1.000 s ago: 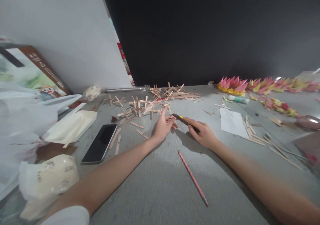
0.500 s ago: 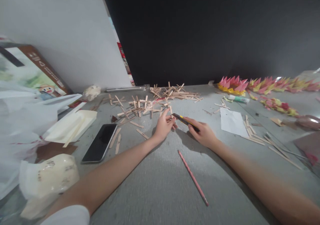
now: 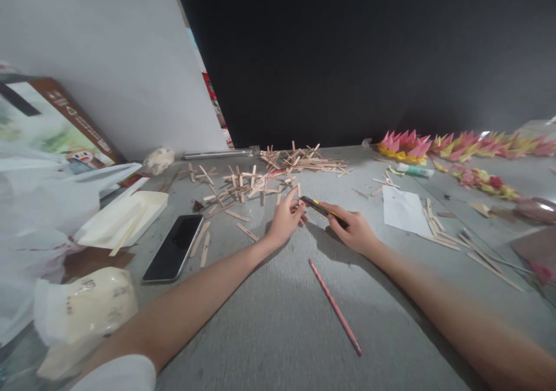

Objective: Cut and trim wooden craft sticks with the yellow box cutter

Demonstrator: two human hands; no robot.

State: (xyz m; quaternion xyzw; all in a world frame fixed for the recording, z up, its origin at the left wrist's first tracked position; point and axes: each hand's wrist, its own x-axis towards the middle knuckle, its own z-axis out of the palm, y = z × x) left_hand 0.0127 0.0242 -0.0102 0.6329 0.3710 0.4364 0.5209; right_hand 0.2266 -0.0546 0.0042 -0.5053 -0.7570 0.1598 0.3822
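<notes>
At centre frame: your left hand (image 3: 284, 220), grip pinched on one wooden stick (image 3: 299, 191), upright, probably to present it to the blade; your right hand (image 3: 354, 229), grip closed round a cutter (image 3: 324, 207). Lower centre: pink pencil (image 3: 334, 306), bench (image 3: 243, 333), apart from both.

Left hand (image 3: 284, 222) holds a stick (image 3: 299, 190), right hand (image 3: 355, 231) a cutter (image 3: 319, 207).

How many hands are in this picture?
2. The left hand is near the middle, pinching a little wooden stick. The right hand is just right of it, holding a knife. No other hands show.
</notes>
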